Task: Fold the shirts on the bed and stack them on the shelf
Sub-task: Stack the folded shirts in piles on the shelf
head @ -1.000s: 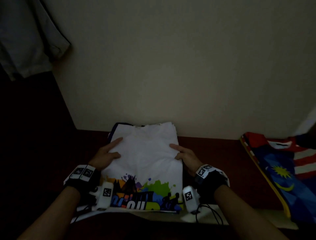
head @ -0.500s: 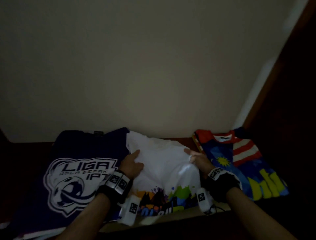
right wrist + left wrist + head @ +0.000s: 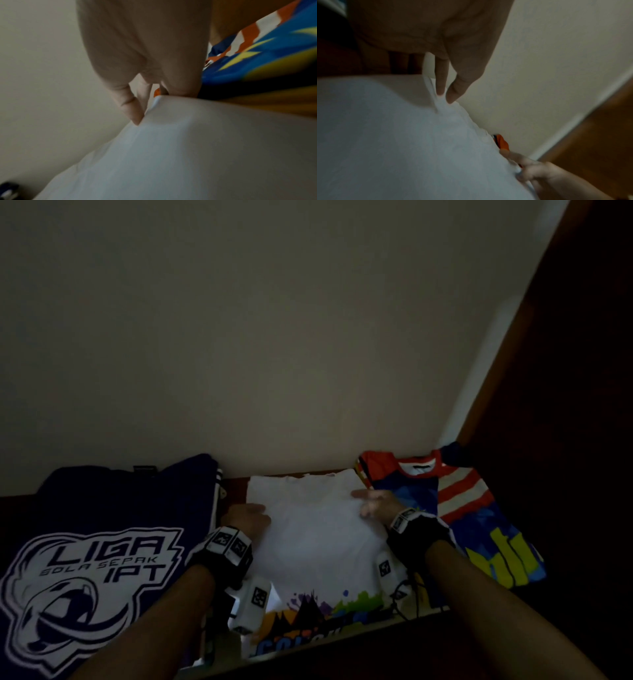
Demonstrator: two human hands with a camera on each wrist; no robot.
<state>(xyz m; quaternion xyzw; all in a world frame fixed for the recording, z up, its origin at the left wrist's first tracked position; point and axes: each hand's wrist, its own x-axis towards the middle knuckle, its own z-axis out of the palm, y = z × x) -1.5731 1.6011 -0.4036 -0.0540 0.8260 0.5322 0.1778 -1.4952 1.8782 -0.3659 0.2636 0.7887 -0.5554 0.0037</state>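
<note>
A folded white shirt [image 3: 318, 535] with a colourful print at its near end lies on the dark red shelf [image 3: 234, 491] against the wall. My left hand [image 3: 248, 517] is at its left edge, and in the left wrist view thumb and forefinger [image 3: 443, 88] pinch a fold of the white shirt [image 3: 402, 148]. My right hand [image 3: 375, 503] holds the right edge. In the right wrist view its thumb lies on top of the white shirt [image 3: 188, 155] and its fingers [image 3: 145, 94] curl past the edge.
A folded navy shirt [image 3: 102, 525] with a white football logo lies at the left. A folded red, white, blue and yellow flag-pattern shirt [image 3: 462, 508] lies at the right, touching the white one. A pale wall [image 3: 274, 337] stands behind and a dark side panel [image 3: 582, 405] at the right.
The white shirt has moved to the right with both hands, off the navy shirt and into the gap between it and the flag-pattern shirt.
</note>
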